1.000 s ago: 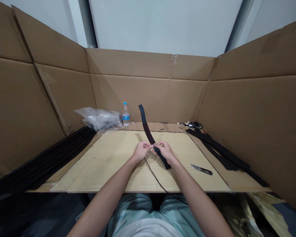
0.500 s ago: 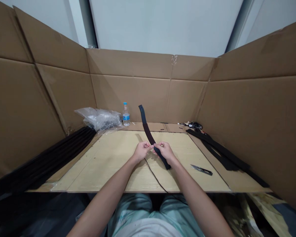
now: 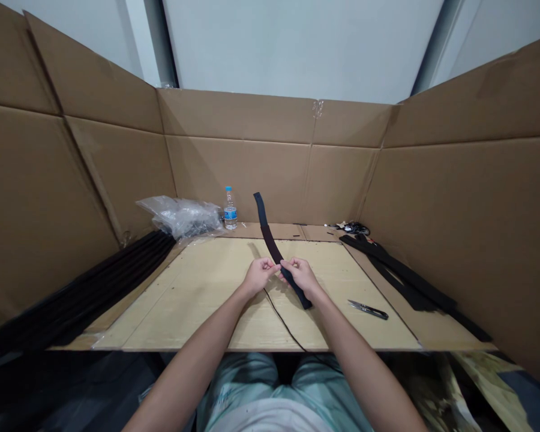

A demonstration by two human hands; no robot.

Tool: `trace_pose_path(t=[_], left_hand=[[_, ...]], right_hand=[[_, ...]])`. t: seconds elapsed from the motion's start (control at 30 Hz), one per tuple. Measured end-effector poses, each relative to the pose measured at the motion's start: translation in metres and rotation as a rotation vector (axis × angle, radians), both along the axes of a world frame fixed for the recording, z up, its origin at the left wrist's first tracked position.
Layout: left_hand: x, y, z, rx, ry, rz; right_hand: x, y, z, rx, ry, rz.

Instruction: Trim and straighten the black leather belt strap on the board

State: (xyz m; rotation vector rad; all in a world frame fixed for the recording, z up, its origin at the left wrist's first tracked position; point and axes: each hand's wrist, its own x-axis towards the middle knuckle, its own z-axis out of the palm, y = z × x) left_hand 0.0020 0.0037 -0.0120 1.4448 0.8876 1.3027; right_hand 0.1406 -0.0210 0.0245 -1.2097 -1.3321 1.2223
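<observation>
A long black strip (image 3: 266, 231) rises from between my hands, its top curling up toward the back wall and its lower end reaching the wooden board (image 3: 198, 300). My right hand (image 3: 302, 275) is closed around the strip near its lower part. My left hand (image 3: 257, 274) pinches at the same spot, fingertips against the right hand's. A thin black cord (image 3: 282, 321) runs from my hands down over the board's front edge toward my lap.
Small snips (image 3: 368, 309) lie on the board to the right. Black strips (image 3: 405, 279) lie along the right side, a stack of long black strips (image 3: 94, 288) along the left. A plastic bag (image 3: 180, 216) and water bottle (image 3: 229, 209) stand at the back. Cardboard walls (image 3: 454, 180) enclose the desk.
</observation>
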Motion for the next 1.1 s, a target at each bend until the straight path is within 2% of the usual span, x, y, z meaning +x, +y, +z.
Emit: trace_pose_path(t=[0.37, 0.67, 1.1], left_hand=[[0.000, 0.000, -0.002, 0.004, 0.040, -0.026], [0.001, 0.001, -0.009, 0.039, 0.080, -0.052], [0.001, -0.001, 0.000, -0.017, -0.013, -0.037]], right_hand=[[0.000, -0.002, 0.002, -0.008, -0.078, 0.001], [0.002, 0.003, -0.008, 0.010, -0.138, 0.014], [0.000, 0.004, -0.007, 0.069, -0.005, 0.040]])
